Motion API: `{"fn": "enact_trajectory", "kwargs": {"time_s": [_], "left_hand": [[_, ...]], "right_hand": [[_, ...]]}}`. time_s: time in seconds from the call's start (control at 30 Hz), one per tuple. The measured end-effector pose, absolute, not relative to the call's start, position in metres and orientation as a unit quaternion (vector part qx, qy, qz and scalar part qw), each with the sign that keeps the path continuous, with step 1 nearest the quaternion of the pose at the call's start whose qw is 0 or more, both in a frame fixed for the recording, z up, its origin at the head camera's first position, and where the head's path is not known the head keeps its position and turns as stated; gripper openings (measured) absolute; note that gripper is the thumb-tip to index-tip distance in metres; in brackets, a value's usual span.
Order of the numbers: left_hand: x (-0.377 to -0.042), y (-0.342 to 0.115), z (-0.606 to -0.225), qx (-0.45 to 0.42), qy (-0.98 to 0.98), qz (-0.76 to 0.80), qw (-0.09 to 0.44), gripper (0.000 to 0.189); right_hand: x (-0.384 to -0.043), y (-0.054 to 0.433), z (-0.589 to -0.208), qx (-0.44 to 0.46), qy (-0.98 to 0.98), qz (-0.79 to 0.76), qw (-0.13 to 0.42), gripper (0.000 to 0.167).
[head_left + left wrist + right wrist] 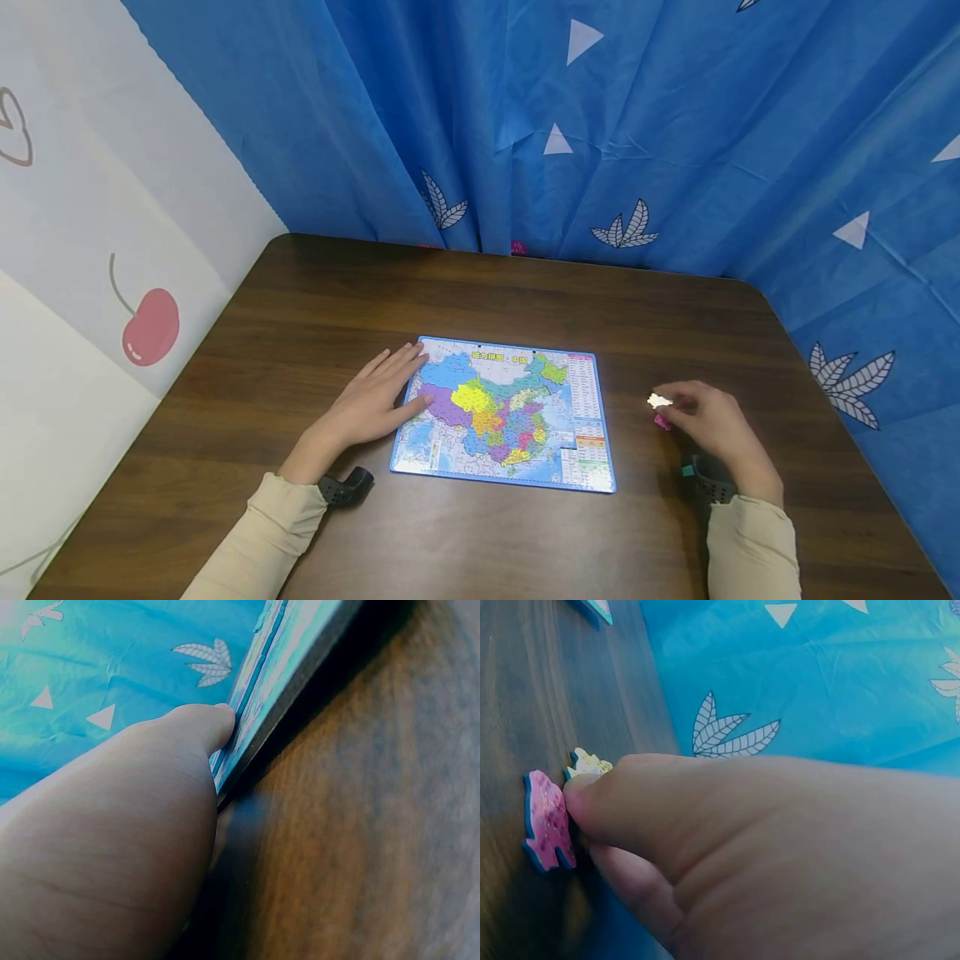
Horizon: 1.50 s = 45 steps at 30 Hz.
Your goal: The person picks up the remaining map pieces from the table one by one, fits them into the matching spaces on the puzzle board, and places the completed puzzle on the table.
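A magnetic map puzzle board [480, 472] with a blue rim and colourful regions lies flat on the table. My left hand [367, 404] rests on its left edge, fingers extended and thumb over the purple region. In the left wrist view the thumb [202, 724] lies against the board's edge [262, 720]. To the right of the board, my right hand [712, 421] pinches a pale yellow puzzle piece [659, 401] between thumb and fingers. A pink puzzle piece [549, 821] is right beside the thumb; whether the hand touches it, I cannot tell. The fingertips partly hide the pale piece [590, 761].
The dark wooden table [487, 292] reaches back to a blue curtain [480, 125] with white triangles and leaves. A white curtain [90, 208] with a cherry print hangs at the left. Black straps [347, 487] sit on both wrists.
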<state>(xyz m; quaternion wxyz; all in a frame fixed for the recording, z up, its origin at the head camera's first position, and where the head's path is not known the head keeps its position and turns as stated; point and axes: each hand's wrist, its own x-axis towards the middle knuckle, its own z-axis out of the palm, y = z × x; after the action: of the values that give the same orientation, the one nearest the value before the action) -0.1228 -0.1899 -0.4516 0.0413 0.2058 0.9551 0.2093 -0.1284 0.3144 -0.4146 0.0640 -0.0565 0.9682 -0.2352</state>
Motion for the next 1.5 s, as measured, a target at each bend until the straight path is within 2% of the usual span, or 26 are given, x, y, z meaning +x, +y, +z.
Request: {"fn": "enact_trajectory", "kwargs": {"time_s": [0.3,0.63,0.9,1.23,1.5], "left_hand": [[-0.123,-0.190,-0.452,0.208,0.955,0.208,0.040,0.078],[-0.123,-0.190,-0.451,0.210,0.954,0.210,0.039,0.077],[-0.123,-0.189,-0.452,0.216,0.953,0.212,0.019,0.078],[-0.122,-0.190,-0.451,0.209,0.954,0.211,0.039,0.077],[-0.122,-0.190,-0.451,0.213,0.953,0.212,0.031,0.078]], "right_hand": [[-0.131,0.309,-0.418,-0.057,0.967,-0.239,0.074,0.030],[-0.134,0.304,-0.419,-0.061,0.969,-0.223,0.087,0.041],[-0.135,0.298,-0.421,-0.061,0.968,-0.229,0.082,0.040],[-0.136,0.294,-0.424,-0.065,0.970,-0.223,0.065,0.040],[-0.135,0.293,-0.424,-0.079,0.971,-0.218,0.064,0.045]]}}
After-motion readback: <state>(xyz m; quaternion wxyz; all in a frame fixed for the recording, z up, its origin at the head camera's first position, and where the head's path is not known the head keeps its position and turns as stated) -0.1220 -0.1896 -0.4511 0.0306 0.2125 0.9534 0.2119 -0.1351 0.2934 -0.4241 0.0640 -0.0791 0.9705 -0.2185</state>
